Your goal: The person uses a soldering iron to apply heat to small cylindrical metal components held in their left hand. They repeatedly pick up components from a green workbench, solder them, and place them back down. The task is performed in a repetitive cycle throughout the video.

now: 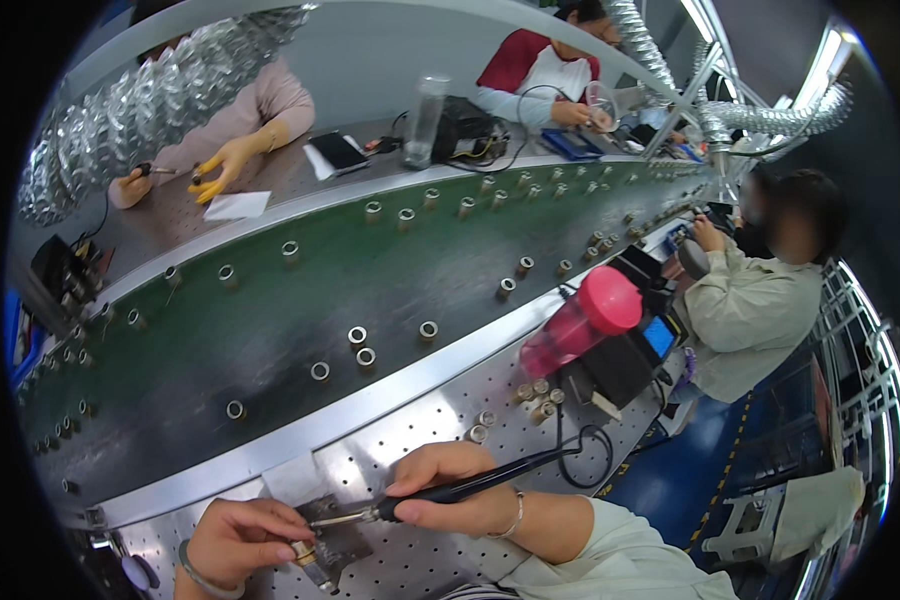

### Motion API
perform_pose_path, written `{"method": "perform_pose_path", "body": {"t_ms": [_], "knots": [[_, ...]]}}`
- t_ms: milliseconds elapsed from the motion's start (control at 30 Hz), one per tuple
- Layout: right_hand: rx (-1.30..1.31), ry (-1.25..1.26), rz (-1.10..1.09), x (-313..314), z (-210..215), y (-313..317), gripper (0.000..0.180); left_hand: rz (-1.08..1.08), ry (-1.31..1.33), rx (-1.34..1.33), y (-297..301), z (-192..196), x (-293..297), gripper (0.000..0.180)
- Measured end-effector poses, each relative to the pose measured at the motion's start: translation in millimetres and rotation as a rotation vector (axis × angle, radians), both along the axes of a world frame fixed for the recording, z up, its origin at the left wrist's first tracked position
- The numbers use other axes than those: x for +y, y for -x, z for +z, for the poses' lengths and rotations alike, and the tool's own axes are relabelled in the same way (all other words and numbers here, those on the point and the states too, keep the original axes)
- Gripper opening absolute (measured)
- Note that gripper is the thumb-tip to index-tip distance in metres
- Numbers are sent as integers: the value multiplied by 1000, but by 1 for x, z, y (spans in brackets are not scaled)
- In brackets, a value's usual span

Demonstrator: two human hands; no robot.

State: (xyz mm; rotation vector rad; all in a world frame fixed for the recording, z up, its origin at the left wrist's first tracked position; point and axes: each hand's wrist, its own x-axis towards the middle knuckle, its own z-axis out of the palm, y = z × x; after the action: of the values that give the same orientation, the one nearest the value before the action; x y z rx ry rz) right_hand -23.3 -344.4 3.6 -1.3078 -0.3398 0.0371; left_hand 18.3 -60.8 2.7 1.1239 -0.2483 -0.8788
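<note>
Iron (450,492) (black, slim) meets brass cylinder (305,553).

The soldering iron (470,488) had a black handle and a silvery tip, and the table (530,440) was shiny grey metal dotted with rows of small holes. The conveyor belt (270,300) was dark green, scattered with silver rings (357,336), beside a pink bottle (582,318)
</note>
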Motion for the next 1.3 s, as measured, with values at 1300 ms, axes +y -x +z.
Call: {"method": "perform_pose_path", "body": {"t_ms": [1300], "knots": [[-241, 11, 140, 3, -10, -10, 28, 142, 159, -109, 4, -6, -11, 16]]}}
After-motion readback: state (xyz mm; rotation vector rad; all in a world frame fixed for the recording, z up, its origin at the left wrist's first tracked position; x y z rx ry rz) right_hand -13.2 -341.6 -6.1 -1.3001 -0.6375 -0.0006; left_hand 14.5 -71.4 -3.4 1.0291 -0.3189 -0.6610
